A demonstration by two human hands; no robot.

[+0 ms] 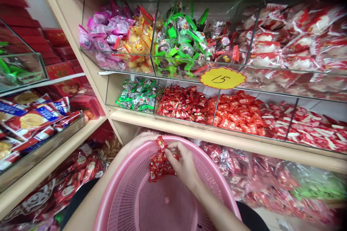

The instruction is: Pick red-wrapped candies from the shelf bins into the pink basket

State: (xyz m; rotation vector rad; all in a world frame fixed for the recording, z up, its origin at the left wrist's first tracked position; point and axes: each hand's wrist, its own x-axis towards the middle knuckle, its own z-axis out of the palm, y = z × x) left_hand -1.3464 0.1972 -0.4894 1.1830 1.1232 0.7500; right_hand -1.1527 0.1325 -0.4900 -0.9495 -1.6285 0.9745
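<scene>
A pink plastic basket [119, 168] with a mesh wall sits below me, its far rim close to the shelf. On its far left rim rests my left hand [142, 139], closed around the edge, with the fingertips partly hidden. My right hand [180, 158] reaches over the inside of the basket and pinches a small red wrapped candy [161, 143] between thumb and fingers. Just beneath it, a cluster of similar red candies [159, 168] lies against the far inner wall. A small pale scrap [166, 200] is on the basket's bottom.
Ahead, a lower shelf bin holds dark red candies [181, 103], beside green-wrapped ones [138, 95] and brighter red ones [238, 113]. A yellow price tag [223, 78] reads 15. Bagged sweets [260, 177] fill the space underneath; packaged snacks [32, 115] stand left.
</scene>
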